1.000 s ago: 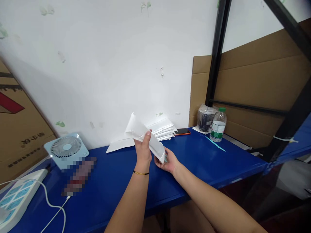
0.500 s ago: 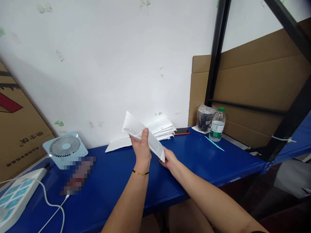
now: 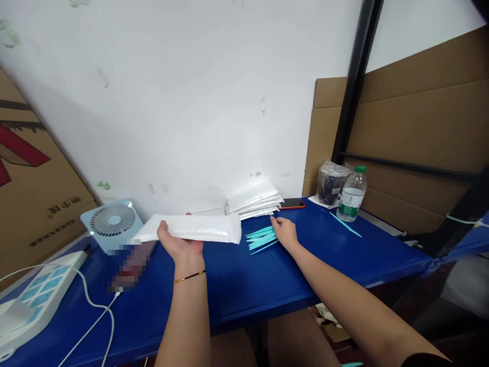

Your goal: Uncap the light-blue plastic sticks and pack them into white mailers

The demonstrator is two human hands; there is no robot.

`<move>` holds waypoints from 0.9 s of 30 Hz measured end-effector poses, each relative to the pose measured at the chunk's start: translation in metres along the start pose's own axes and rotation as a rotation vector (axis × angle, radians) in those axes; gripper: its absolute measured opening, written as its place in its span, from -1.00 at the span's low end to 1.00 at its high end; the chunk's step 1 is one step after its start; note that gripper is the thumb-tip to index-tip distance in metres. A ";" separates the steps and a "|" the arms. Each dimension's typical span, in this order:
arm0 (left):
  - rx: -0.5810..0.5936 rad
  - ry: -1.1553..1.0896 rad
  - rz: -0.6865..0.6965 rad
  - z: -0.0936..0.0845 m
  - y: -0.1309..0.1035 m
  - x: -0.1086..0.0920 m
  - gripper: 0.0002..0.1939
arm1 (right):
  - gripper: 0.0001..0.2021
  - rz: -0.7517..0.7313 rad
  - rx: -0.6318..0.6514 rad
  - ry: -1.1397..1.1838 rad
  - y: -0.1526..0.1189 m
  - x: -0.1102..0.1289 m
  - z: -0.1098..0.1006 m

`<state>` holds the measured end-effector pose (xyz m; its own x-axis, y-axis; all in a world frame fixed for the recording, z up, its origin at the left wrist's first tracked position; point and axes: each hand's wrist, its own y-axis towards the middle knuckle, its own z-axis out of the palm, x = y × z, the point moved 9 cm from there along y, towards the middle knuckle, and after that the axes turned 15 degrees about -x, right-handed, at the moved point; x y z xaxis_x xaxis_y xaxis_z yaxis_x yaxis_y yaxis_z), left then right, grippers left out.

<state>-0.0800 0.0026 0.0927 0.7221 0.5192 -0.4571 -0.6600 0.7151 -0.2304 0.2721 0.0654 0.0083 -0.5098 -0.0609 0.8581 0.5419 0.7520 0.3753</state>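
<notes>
My left hand point(image 3: 183, 245) is closed around a long white packet point(image 3: 206, 228), thumb on top, holding it nearly level above the table. The packet's right end points toward the middle of the table. Under the fingers of my right hand point(image 3: 284, 232) lies a bunch of thin turquoise plastic sticks point(image 3: 262, 238), fanned out to the left on the blue tabletop. My right fingers are curled over the bunch's right end, which they hide. A single turquoise stick point(image 3: 346, 224) lies apart, farther right.
Behind the hands, against the wall, is a stack of white packets point(image 3: 255, 199) beside a phone point(image 3: 292, 203). A water bottle point(image 3: 351, 196) and a bagged dark cup point(image 3: 329, 184) stand at right. On the left are a fan point(image 3: 113, 221), a power strip point(image 3: 46, 300) and a white cable point(image 3: 97, 306).
My right hand has let go of the packet and moved right, down to the table. The turquoise bunch now shows there. My left hand has moved left and turned the packet nearly level.
</notes>
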 end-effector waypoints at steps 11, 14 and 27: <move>0.050 0.072 -0.671 -0.026 -0.011 0.082 -0.44 | -0.64 -0.359 0.093 -0.245 -0.017 0.031 0.014; 0.047 0.198 -0.593 -0.026 -0.012 0.079 -0.47 | -0.73 -0.405 -0.021 0.006 -0.024 0.065 -0.014; 0.496 0.394 0.193 0.049 -0.094 0.029 -0.58 | -0.71 1.140 0.739 1.140 -0.157 0.077 0.078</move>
<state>0.0129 -0.0263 0.1437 0.4081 0.5173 -0.7522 -0.5284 0.8058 0.2674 0.0956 -0.0062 -0.0123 0.7178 0.5125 0.4713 -0.2872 0.8345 -0.4701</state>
